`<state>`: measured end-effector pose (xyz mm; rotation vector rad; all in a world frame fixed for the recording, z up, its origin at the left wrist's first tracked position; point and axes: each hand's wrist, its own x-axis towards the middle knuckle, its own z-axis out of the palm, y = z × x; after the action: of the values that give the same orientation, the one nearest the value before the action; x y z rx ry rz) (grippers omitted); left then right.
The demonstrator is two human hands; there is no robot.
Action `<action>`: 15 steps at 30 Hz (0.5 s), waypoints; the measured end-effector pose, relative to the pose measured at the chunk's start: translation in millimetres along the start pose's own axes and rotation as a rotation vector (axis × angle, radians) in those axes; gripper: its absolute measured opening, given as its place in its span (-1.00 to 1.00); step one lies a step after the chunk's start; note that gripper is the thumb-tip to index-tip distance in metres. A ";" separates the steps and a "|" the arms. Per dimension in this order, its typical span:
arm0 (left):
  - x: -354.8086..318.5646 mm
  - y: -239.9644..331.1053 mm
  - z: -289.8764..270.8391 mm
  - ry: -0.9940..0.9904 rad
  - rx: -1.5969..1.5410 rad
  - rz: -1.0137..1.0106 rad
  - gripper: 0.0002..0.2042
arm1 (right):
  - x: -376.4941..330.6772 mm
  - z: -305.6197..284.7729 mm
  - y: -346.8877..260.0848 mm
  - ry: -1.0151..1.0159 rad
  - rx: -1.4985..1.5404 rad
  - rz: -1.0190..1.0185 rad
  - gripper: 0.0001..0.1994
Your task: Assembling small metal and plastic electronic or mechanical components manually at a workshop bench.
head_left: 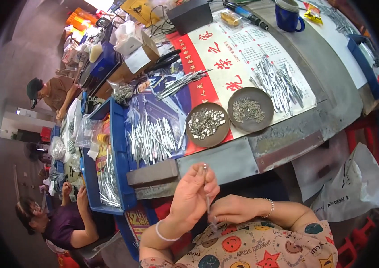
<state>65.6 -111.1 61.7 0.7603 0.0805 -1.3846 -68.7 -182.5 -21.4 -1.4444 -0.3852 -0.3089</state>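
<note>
In front of my chest, my left hand (194,193) is closed around a thin metal strip (207,203), whose small bright tip shows above the fingers. The strip slants down to my right hand (230,209), whose curled fingers close at its lower end. That end is blurred and partly hidden. Beyond my hands, a round brown dish (208,139) holds small silvery disc-like parts. Beside it, a second dish (251,128) has small thin pin-like pieces. Slim metal strips (154,140) lie piled on the left of the bench, with another pile (278,85) on the right.
A worn metal plate (218,161) edges the bench, with a grey bar (152,173) on it. A blue bin (129,196) with more strips stands left. A blue mug (287,17) sits at the back. Two other people are at the left; a white bag (354,187) hangs right.
</note>
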 end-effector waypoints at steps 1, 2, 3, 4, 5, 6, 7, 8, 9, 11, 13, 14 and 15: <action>11.6 1.6 3.8 0.015 0.060 -0.009 -0.92 | -0.5 -4.2 6.3 0.042 -0.194 -0.194 -0.85; 23.6 5.9 7.0 0.031 0.089 -0.017 -0.92 | -3.8 -8.5 8.9 0.041 -0.271 -0.202 -0.83; 35.5 11.7 9.9 0.045 0.123 -0.030 -0.92 | -6.8 -12.6 12.1 0.062 -0.257 -0.204 -0.83; 41.9 15.8 18.6 0.090 0.178 -0.016 -0.91 | -9.8 -15.9 15.1 0.099 -0.228 -0.165 -0.83; 45.8 19.8 24.6 0.078 0.230 0.021 -0.90 | -13.0 -18.5 17.8 0.134 -0.200 -0.126 -0.83; 50.4 27.3 31.2 0.061 0.286 0.072 -0.89 | -14.2 -23.6 19.7 0.210 -0.132 -0.109 -0.84; 57.8 37.1 38.1 0.033 0.332 0.106 -0.88 | -18.6 -29.1 16.0 0.224 -0.039 -0.006 -0.85; 65.7 48.3 47.0 0.052 0.407 0.150 -0.89 | -21.9 -33.9 13.5 0.235 0.056 0.097 -0.85; 76.9 57.7 57.7 0.080 0.516 0.215 -0.91 | -24.5 -33.3 18.6 0.270 0.082 0.013 -0.86; 112.3 79.2 64.0 -0.016 0.841 0.445 -0.92 | -25.3 -35.2 21.4 0.245 0.086 -0.023 -0.85; 155.8 104.1 67.2 0.080 1.296 0.616 -0.92 | -29.4 -36.3 24.2 0.219 0.064 -0.002 -0.85; 178.6 114.7 62.3 0.062 1.366 0.704 -0.90 | -30.6 -33.2 26.4 0.211 0.085 0.017 -0.85; 199.4 128.1 54.2 0.060 1.498 0.783 -0.88 | -30.1 -33.1 28.6 0.196 0.103 0.031 -0.86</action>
<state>205.0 -310.3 64.0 1.7813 -1.2046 -0.4542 -81.2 -213.2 -62.9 -1.3045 -0.2160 -0.3965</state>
